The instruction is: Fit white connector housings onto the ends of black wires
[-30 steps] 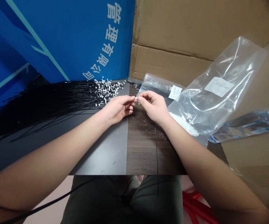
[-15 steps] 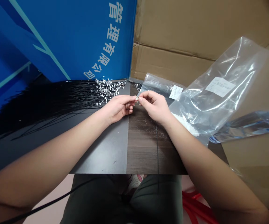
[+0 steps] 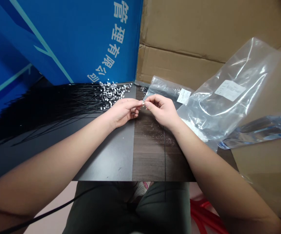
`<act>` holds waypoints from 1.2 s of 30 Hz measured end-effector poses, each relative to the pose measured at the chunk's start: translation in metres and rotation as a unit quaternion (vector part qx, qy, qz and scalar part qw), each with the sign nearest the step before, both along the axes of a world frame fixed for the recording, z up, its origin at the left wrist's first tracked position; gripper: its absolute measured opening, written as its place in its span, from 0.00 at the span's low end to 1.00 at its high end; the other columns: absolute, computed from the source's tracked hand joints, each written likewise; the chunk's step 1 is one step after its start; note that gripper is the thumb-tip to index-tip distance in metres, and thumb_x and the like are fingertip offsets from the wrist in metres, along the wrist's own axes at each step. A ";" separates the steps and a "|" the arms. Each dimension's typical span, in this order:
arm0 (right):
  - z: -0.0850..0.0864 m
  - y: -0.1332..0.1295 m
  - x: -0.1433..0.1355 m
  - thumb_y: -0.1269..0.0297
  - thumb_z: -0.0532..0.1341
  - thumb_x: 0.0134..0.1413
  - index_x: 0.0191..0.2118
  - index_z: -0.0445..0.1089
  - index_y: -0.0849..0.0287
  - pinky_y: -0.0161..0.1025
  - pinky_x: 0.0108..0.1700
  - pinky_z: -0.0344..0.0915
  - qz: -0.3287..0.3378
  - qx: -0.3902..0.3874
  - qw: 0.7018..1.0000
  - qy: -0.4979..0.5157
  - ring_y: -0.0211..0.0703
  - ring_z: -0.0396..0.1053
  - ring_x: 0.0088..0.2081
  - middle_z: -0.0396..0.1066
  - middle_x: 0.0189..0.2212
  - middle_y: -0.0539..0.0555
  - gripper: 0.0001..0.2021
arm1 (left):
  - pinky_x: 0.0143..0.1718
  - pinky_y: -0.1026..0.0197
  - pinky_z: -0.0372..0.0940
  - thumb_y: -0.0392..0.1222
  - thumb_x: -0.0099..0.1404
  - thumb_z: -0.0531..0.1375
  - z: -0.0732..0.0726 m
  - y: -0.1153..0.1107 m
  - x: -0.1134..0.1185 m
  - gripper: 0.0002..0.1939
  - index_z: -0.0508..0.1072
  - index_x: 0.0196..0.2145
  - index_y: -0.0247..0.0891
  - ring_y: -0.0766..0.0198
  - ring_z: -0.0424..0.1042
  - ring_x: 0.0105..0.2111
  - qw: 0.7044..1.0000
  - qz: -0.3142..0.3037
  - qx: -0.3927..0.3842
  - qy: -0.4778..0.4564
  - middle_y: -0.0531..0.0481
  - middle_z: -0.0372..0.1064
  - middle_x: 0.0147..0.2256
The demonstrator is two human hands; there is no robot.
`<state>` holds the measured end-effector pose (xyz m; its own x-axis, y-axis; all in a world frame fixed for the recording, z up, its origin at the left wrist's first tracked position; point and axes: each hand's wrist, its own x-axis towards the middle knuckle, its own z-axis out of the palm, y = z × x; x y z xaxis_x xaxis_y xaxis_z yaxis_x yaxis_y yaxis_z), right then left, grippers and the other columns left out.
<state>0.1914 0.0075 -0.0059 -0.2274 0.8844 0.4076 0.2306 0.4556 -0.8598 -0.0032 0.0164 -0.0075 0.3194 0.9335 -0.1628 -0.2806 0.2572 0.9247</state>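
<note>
Small pale piece [image 3: 143,102]: one, tiny, mostly hidden by fingertips, left of the large clear bag [image 3: 219,105].
Left hand [image 3: 125,112]: farther left of that bag, thumb and forefinger pinching the piece, other fingers curled.
Right hand [image 3: 163,110]: just left of the bag, palm inward, thumb and forefinger pinching the piece's other side.
Dark strand [image 3: 165,156]: one, thin, left of the bag, upper end hidden.
Bags: two; the smaller labelled bag [image 3: 166,91] lies left of the large one.
White-tipped black strands [image 3: 57,100]: uncountable, well left of the bag.
Bottle [image 3: 259,132]: one, right of it.
</note>
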 end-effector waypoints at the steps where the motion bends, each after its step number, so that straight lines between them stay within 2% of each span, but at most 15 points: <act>1: 0.000 0.000 0.000 0.60 0.67 0.62 0.35 0.76 0.55 0.41 0.40 0.63 -0.002 0.000 1.000 0.001 0.40 0.67 0.33 0.73 0.30 0.49 0.06 | 0.29 0.63 0.62 0.42 0.55 0.76 0.000 -0.001 0.000 0.12 0.78 0.28 0.34 0.70 0.65 0.24 1.000 0.002 0.002 0.003 0.52 0.67 0.25; 4: 0.001 0.000 -0.001 0.59 0.68 0.61 0.35 0.77 0.55 0.40 0.39 0.64 -0.009 -0.021 0.999 0.022 0.40 0.68 0.33 0.74 0.30 0.50 0.07 | 0.29 0.62 0.62 0.41 0.55 0.75 0.002 -0.002 0.002 0.11 0.78 0.27 0.34 0.70 0.65 0.24 1.000 0.011 0.004 0.003 0.52 0.66 0.24; 8: 0.002 0.000 -0.004 0.56 0.69 0.60 0.36 0.77 0.56 0.36 0.29 0.61 -0.023 -0.099 0.991 0.090 0.35 0.64 0.26 0.75 0.29 0.50 0.09 | 0.30 0.62 0.63 0.39 0.55 0.74 0.001 0.000 0.004 0.11 0.77 0.27 0.34 0.70 0.64 0.25 0.999 0.037 -0.008 -0.016 0.53 0.67 0.25; 11: 0.004 -0.003 -0.009 0.58 0.72 0.57 0.35 0.76 0.58 0.34 0.23 0.56 -0.007 -0.180 0.972 0.150 0.32 0.61 0.22 0.75 0.28 0.51 0.09 | 0.29 0.63 0.62 0.38 0.56 0.73 -0.001 0.002 0.004 0.09 0.77 0.29 0.34 0.70 0.66 0.26 0.998 0.042 -0.019 -0.041 0.52 0.69 0.27; 14: 0.005 -0.008 -0.017 0.60 0.73 0.53 0.33 0.76 0.60 0.32 0.20 0.53 0.032 -0.265 0.943 0.199 0.31 0.62 0.20 0.75 0.26 0.52 0.10 | 0.30 0.64 0.63 0.38 0.57 0.72 -0.002 0.002 0.004 0.09 0.76 0.29 0.33 0.70 0.67 0.26 0.998 0.020 -0.021 -0.061 0.51 0.69 0.26; 16: 0.004 -0.010 -0.022 0.61 0.74 0.51 0.31 0.76 0.61 0.31 0.19 0.53 0.039 -0.295 0.930 0.215 0.31 0.62 0.20 0.75 0.25 0.51 0.10 | 0.31 0.63 0.65 0.39 0.58 0.71 -0.002 0.002 0.004 0.10 0.75 0.28 0.33 0.70 0.68 0.26 0.998 0.006 -0.014 -0.067 0.51 0.69 0.25; 20: 0.001 -0.010 -0.025 0.61 0.75 0.50 0.31 0.76 0.61 0.30 0.18 0.53 0.020 -0.298 0.928 0.222 0.30 0.62 0.19 0.75 0.24 0.50 0.11 | 0.32 0.63 0.66 0.39 0.58 0.71 -0.001 0.000 0.005 0.10 0.75 0.29 0.32 0.69 0.68 0.27 0.998 0.008 0.000 -0.064 0.51 0.69 0.25; 25: -0.003 -0.009 -0.026 0.61 0.74 0.53 0.31 0.75 0.61 0.30 0.17 0.53 0.006 -0.278 0.937 0.211 0.29 0.61 0.18 0.75 0.23 0.50 0.11 | 0.33 0.62 0.67 0.40 0.58 0.72 -0.003 0.001 0.005 0.11 0.75 0.28 0.33 0.68 0.69 0.26 0.998 0.002 0.012 -0.059 0.51 0.69 0.25; 30: 0.000 -0.012 -0.030 0.63 0.71 0.58 0.31 0.75 0.61 0.28 0.17 0.54 -0.022 -0.258 0.946 0.195 0.28 0.61 0.17 0.74 0.22 0.49 0.09 | 0.32 0.62 0.67 0.41 0.57 0.73 -0.004 0.002 0.005 0.11 0.76 0.29 0.33 0.68 0.69 0.26 0.998 0.007 0.014 -0.052 0.51 0.70 0.25; 36: 0.002 -0.013 -0.029 0.66 0.69 0.61 0.31 0.74 0.62 0.28 0.17 0.54 -0.022 -0.255 0.948 0.190 0.28 0.60 0.16 0.75 0.22 0.50 0.08 | 0.33 0.62 0.67 0.42 0.58 0.72 -0.003 0.001 0.004 0.12 0.74 0.27 0.35 0.68 0.69 0.25 0.999 0.001 0.026 -0.039 0.53 0.67 0.23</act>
<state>0.1619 -0.0054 -0.0035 -0.1083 0.9936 -0.0306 -0.1316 -0.0449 -0.9903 0.0010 0.0177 -0.0105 0.3277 0.9407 -0.0878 -0.3529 0.2081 0.9122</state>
